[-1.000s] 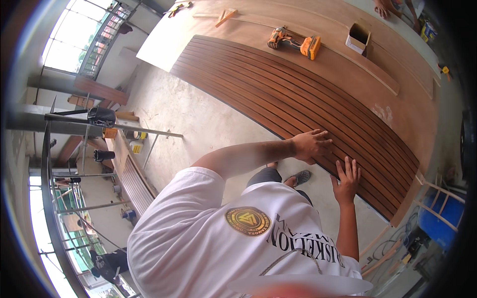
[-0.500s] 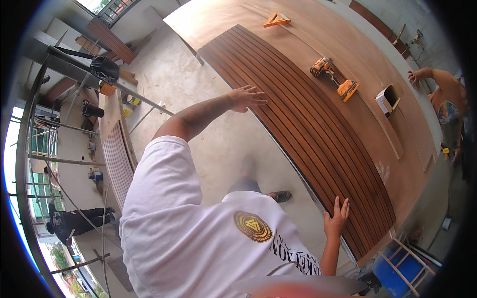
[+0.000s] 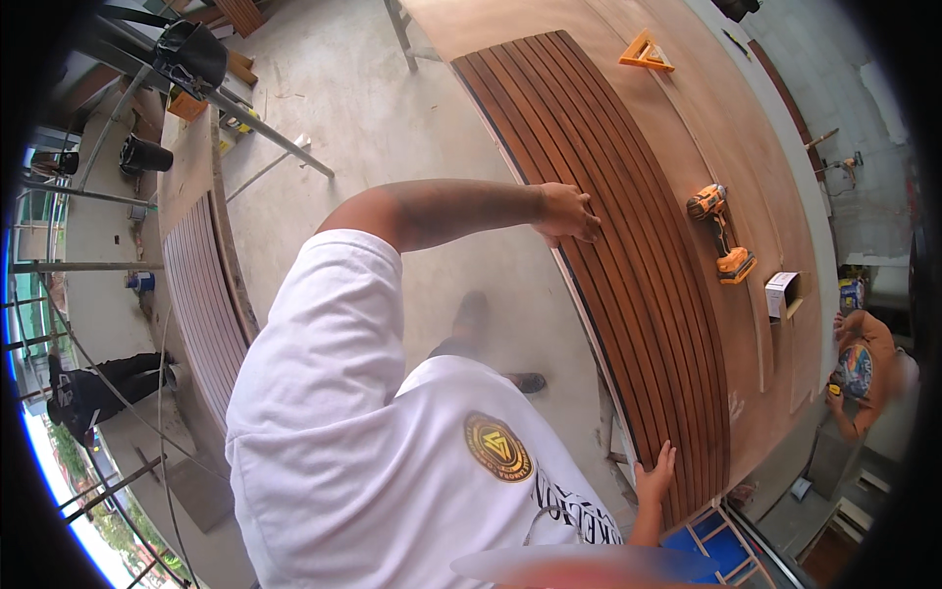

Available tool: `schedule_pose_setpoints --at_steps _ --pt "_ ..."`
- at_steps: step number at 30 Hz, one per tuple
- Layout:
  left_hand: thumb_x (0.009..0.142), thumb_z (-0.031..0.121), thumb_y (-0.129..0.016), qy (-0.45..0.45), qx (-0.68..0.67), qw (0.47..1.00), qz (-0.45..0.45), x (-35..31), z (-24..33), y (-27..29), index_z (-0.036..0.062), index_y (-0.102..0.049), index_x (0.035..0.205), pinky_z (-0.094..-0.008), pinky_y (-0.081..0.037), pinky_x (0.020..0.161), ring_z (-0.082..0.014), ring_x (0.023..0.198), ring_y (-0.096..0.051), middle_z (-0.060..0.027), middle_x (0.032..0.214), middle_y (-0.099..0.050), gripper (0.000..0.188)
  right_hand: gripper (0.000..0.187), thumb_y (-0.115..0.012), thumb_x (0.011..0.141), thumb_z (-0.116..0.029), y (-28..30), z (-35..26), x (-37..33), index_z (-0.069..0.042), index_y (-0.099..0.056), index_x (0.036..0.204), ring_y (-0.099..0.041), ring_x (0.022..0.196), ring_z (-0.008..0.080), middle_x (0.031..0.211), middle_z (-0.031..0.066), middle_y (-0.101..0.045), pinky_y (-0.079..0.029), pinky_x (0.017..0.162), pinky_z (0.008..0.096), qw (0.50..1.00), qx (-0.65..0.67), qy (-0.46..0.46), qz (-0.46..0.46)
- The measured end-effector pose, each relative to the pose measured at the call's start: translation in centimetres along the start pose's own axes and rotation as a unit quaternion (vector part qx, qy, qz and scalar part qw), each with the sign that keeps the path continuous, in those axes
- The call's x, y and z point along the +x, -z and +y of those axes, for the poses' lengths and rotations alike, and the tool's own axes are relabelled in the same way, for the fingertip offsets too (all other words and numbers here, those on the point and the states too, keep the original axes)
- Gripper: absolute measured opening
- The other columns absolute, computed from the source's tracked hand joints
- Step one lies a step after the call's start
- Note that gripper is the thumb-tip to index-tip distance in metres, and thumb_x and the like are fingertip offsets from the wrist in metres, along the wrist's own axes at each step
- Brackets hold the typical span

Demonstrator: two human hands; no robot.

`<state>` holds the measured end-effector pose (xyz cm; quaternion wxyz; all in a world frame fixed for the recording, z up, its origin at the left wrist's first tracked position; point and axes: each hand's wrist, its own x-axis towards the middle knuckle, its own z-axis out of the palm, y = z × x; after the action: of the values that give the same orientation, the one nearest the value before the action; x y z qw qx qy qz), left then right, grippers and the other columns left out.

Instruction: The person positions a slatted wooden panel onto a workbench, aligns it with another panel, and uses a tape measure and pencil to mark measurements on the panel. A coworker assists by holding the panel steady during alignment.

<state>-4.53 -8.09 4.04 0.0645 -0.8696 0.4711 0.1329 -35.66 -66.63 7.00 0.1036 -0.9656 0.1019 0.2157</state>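
Note:
A long brown slatted wood panel (image 3: 628, 265) lies along the near edge of a plywood-topped table (image 3: 756, 383). My left hand (image 3: 567, 214) is at the panel's near long edge, its fingers bent over the outer slats and closed on that edge. Closer to my body, my right hand (image 3: 655, 483) rests against the same edge near the panel's lower end. Its fingers are stretched out, with the thumb apart. What lies under the right palm is hidden.
On the plywood are an orange cordless drill (image 3: 721, 236), an orange speed square (image 3: 647, 52) and an open small box (image 3: 782, 295). A co-worker (image 3: 859, 368) is at the far right. Another slatted panel (image 3: 206, 294) and scaffold pipes stand left. A wooden ladder (image 3: 721, 540) is lower right.
My left hand has gone from lying flat with fingers spread to bent around the panel's edge. My view has shifted, and the co-worker at right now leans in with both hands forward.

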Motion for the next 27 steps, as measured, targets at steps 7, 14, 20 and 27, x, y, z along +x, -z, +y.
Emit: schedule_pose_setpoints --at_steps 7,14,20,27 --pt "0.085 0.044 -0.081 -0.007 -0.014 0.999 -0.028 0.6 -0.3 0.5 0.0361 -0.049 0.153 -0.0499 -0.047 0.111 -0.0420 0.142 -0.048 0.0015 0.162 -0.045 0.075 0.103 -0.085 0.073 -0.004 -0.6 0.5 0.2 -0.014 -0.036 0.163 -0.036 0.150 0.0478 0.165 0.0297 -0.030 -0.038 0.119 0.0501 1.000 -0.001 -0.003 0.008" --pt "0.084 0.041 -0.081 -0.010 -0.034 0.999 -0.018 0.4 -0.5 0.1 0.0371 -0.048 0.155 -0.0495 -0.044 0.115 -0.0433 0.141 -0.050 0.0001 0.164 -0.043 0.078 0.106 -0.086 0.069 -0.001 -0.7 1.0 0.5 -0.012 -0.038 0.162 -0.036 0.150 0.0470 0.163 0.0316 -0.033 -0.039 0.119 0.0490 0.999 -0.002 0.033 0.020" --pt "0.081 0.037 -0.084 -0.021 -0.025 0.999 -0.010 0.3 -0.9 0.0 0.0331 -0.048 0.156 -0.0485 -0.046 0.114 -0.0437 0.140 -0.051 -0.0010 0.163 -0.045 0.083 0.102 -0.085 0.076 -0.002 -0.5 0.5 0.3 -0.015 -0.035 0.164 -0.031 0.153 0.0448 0.168 0.0268 -0.027 -0.039 0.120 0.0495 1.000 0.010 -0.020 -0.009" --pt "0.080 0.036 -0.085 -0.048 -0.028 0.998 -0.027 0.8 -1.0 0.6 0.0291 -0.050 0.154 -0.0477 -0.046 0.115 -0.0385 0.136 -0.056 -0.0021 0.160 -0.048 0.082 0.102 -0.085 0.077 -0.001 -0.2 -0.4 0.2 -0.018 -0.034 0.164 -0.028 0.155 0.0419 0.169 0.0238 -0.027 -0.040 0.120 0.0490 0.998 0.010 -0.058 -0.015"
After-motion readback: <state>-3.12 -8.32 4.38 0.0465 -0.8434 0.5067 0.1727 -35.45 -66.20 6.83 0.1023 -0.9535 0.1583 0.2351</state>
